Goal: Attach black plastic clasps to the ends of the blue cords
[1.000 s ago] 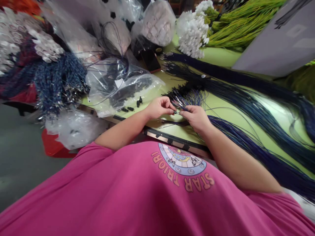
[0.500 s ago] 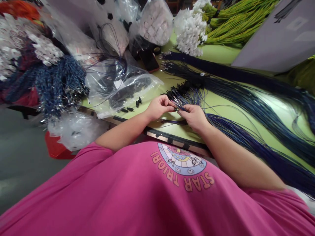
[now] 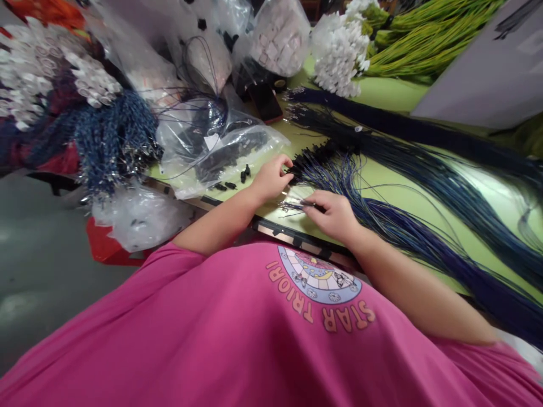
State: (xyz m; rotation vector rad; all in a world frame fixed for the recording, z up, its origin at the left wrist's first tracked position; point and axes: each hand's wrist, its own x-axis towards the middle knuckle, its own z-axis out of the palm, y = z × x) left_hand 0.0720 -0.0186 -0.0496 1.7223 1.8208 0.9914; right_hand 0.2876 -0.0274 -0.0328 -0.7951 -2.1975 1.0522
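Upper L of frame: blue twisted wires [image 3: 114, 130] are hung down w/ white conns. [image 3: 95, 85] on top, prob. to limit tangling. Centre-L, a clear bag [image 3: 223, 150] of dark parts is laid beside loose black conns. [image 3: 243, 174], prob. for quick reach. Mid-frame, the L hand [image 3: 272, 178] is held half curled, thumb & forefinger slightly parted, right by the black-tipped wires [image 3: 331, 172]; whether anything is gripped can't be told. Those wires are spread on the green bench [image 3: 384, 93], black ends bunched, prob. to keep them lined up. Below, the R hand [image 3: 335, 215] is set over thin wire ends [image 3: 292, 205], fingers bent, thumb near forefinger; whether a strand is pinched can't be told. Tips are pointed L, prob. for singling out. Upper R, long dark bundles [image 3: 424, 123] are stretched out, prob. vs. knots.
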